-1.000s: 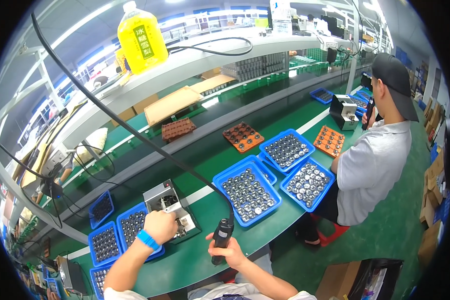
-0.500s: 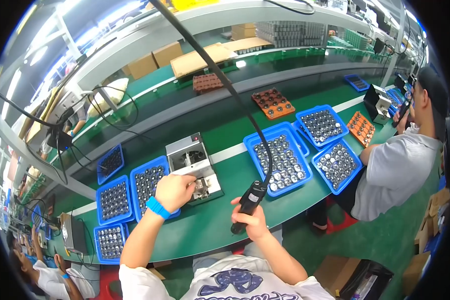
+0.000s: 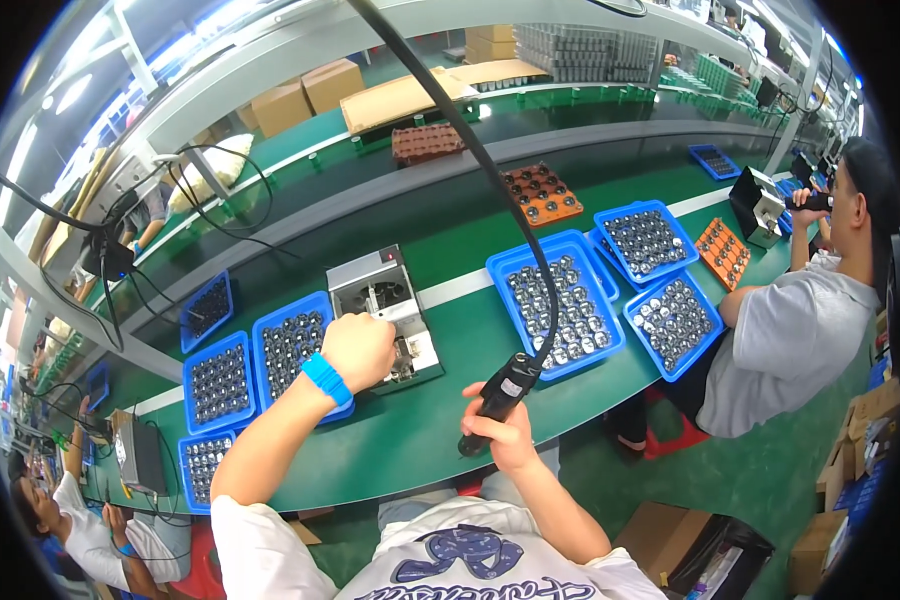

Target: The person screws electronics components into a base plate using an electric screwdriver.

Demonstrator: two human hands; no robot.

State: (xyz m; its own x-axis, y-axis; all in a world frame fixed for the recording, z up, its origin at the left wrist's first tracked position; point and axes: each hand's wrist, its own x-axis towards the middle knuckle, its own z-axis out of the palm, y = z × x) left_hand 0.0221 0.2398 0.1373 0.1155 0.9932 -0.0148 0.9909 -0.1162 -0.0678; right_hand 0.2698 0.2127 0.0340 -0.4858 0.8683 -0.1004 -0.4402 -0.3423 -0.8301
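Observation:
My left hand [image 3: 360, 352], with a blue band at the wrist, is closed over the left edge of a grey metal box-shaped device [image 3: 368, 272]. Its fingertips are hidden behind the knuckles, so what they hold, if anything, does not show. Just right of this hand is a small metal fixture [image 3: 410, 358] at the device's near end. My right hand [image 3: 507, 432] grips a black electric screwdriver [image 3: 500, 400], tilted, above the table's near edge. A black cable runs up from the tool.
Blue trays of small round dark parts [image 3: 220, 383] stand at left. At right, more blue trays [image 3: 500, 290] hold shiny round parts. An orange tray [image 3: 540, 195] lies on the far belt. Co-workers sit on both sides; the right one wears a grey shirt [image 3: 790, 330].
My left hand has lifted off the fixture and moved away from me, toward the device's upper part. My right hand still holds the screwdriver in nearly the same place.

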